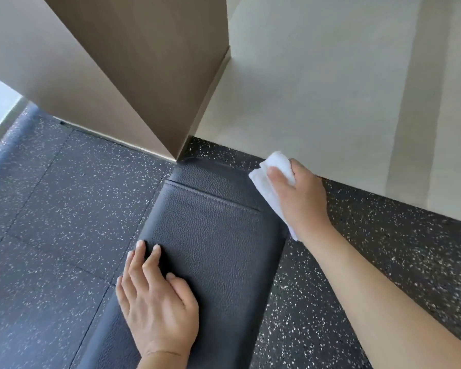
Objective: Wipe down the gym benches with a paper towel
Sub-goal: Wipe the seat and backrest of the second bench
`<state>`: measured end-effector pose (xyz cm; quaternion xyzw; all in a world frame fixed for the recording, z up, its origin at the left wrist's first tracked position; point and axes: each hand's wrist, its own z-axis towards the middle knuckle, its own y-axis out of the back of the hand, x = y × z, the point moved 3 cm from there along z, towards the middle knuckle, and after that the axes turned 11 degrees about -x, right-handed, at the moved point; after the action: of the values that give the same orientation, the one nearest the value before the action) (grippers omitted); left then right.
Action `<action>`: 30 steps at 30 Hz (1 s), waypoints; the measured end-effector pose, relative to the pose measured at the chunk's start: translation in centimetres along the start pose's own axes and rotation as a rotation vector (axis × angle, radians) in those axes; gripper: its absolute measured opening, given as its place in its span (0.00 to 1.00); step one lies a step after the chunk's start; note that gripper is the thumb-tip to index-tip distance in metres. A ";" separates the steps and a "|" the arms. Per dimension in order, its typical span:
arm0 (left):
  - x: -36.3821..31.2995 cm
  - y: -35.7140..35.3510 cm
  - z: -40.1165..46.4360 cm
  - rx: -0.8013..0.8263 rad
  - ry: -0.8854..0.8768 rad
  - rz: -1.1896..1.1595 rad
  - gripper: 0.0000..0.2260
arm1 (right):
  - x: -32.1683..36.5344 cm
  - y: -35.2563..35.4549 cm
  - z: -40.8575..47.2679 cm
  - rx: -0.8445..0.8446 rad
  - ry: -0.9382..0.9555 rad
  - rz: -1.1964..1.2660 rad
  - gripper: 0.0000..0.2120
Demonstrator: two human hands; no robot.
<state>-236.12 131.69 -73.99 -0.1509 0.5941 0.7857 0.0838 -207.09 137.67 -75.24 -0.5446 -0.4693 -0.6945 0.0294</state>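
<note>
A black padded gym bench [210,249] runs from the bottom middle of the head view up to a wall corner. My left hand [155,299] lies flat on its near left side, fingers straight and spread. My right hand [301,198] holds a folded white paper towel [266,179] against the bench's far right edge, with the thumb over the towel. Part of the towel is hidden under the palm, and a small corner shows below the wrist.
A brown wood-look column [133,75] stands right beyond the bench's far end. A pale wall [343,89] runs along the right. Dark speckled rubber flooring [51,209] surrounds the bench, and a bright strip shows at the far left.
</note>
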 end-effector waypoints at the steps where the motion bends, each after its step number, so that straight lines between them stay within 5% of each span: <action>1: 0.1 0.1 0.0 0.013 -0.004 -0.003 0.23 | -0.5 0.5 -1.4 -0.075 -0.034 0.037 0.15; 10: 0.4 1.1 -0.1 0.150 -0.008 -0.067 0.21 | -3.1 0.9 -17.0 -0.304 -0.293 0.271 0.13; 15: 6.0 4.9 -4.3 0.300 -0.399 -0.049 0.28 | -3.6 0.9 -24.0 -0.291 -0.323 0.315 0.13; 18: 10.0 7.5 -9.6 0.253 -0.538 0.004 0.30 | -4.1 0.8 -27.6 -0.270 -0.359 0.402 0.16; 25: 10.8 7.4 -10.4 0.213 -0.562 -0.014 0.30 | -4.6 1.5 -27.5 -0.168 -0.360 0.418 0.18; 30: 11.2 7.1 -10.4 0.203 -0.569 -0.015 0.28 | -3.8 1.0 -25.2 -0.300 -0.384 0.452 0.13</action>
<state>-247.47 119.25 -73.93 0.0801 0.6209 0.7325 0.2675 -223.38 118.10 -76.74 -0.7541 -0.2261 -0.6164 0.0134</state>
